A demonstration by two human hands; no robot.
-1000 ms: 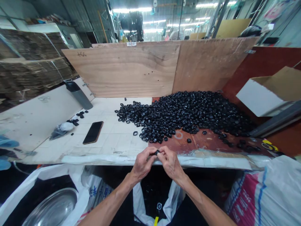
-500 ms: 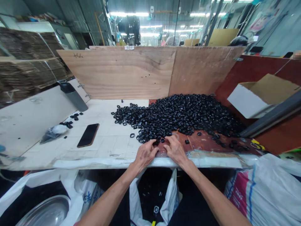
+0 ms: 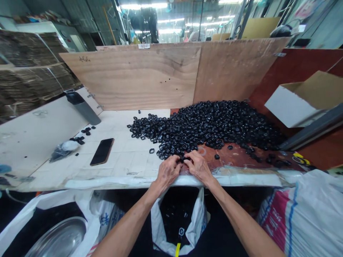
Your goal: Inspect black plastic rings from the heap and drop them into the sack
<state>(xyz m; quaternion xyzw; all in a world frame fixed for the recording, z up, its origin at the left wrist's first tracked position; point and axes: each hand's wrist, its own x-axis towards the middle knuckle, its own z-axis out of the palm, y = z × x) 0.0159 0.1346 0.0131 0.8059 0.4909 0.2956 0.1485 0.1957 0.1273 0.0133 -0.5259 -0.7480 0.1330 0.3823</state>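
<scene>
My left hand (image 3: 168, 170) and right hand (image 3: 200, 167) curl narrowly at the black pieces (image 3: 184, 146), grip unclear; I judge them light, stiff, slick, best pinched across outer rims.

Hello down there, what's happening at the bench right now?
Left hand and right hand at near edge of black parts pile, fingertips among parts. Grip unclear. Phone off to the left, not in the way.

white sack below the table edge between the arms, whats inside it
In the open white sack, a round pale-marked piece shows, plus a few faint glints. A yellow strip lies at its near edge. Shadow hides whatever else it holds.
</scene>
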